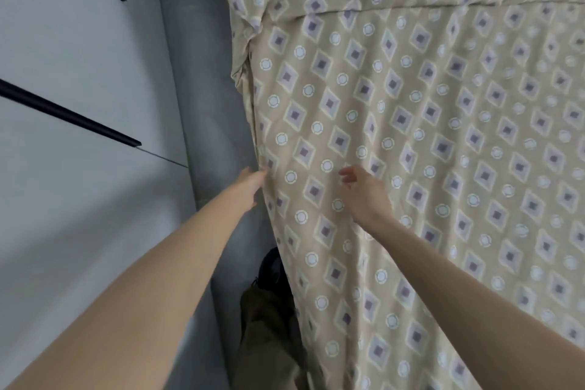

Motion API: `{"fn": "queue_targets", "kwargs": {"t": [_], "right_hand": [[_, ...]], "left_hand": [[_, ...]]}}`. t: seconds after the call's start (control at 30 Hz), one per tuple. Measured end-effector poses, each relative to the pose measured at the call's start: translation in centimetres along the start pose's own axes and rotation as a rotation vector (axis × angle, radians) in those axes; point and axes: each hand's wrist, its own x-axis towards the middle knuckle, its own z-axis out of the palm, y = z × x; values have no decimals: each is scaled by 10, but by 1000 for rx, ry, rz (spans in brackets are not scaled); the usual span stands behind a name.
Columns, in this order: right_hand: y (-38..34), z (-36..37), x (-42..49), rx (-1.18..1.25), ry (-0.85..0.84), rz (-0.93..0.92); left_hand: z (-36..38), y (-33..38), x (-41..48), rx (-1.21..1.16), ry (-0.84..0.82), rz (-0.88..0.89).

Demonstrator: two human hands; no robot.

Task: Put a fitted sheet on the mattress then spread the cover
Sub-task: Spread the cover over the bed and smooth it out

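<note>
1. Head camera is looking down on a beige sheet (443, 136) printed with diamonds and circles. It is covering the whole bed top and draping over the left side. The mattress beneath is hidden, and whether this cloth is the fitted sheet or the cover cannot be told. A fold line is crossing it near the far end, and cloth is bunching at the far left corner.
2. White wardrobe (63, 73) with dark handles (69, 114) is standing closed beside the bed. As the only container in view, it is showing nothing of its contents.
3. Grey floor (202, 104) is running as a narrow strip between wardrobe and bed, and the person is standing in it.
4. Trouser leg (269, 326) and dark shoe (272, 263) are pressing close to the draped side, likely to reach along the edge.
5. Right hand (364, 193) is hovering over the sheet near the edge. Its fingers are loosely curled and holding nothing, seemingly poised to smooth the top.
6. Left hand (251, 184) is meeting the sheet at the bed's side edge, probably to tug or tuck it. Whether its fingers are pinching the cloth cannot be told.
</note>
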Motion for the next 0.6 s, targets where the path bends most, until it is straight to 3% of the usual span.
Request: {"fn": "queue_targets", "kwargs": {"t": [0.27,0.47,0.6], "right_hand": [[5,27,36,29,95,-3],[3,32,30,42,154,-49],[-2,38,19,-97,206,-143]], "left_hand": [[6,-7,54,-48,-90,36],[-14,-6,46,-89,24,230],[-34,-3,43,8,135,419]]}}
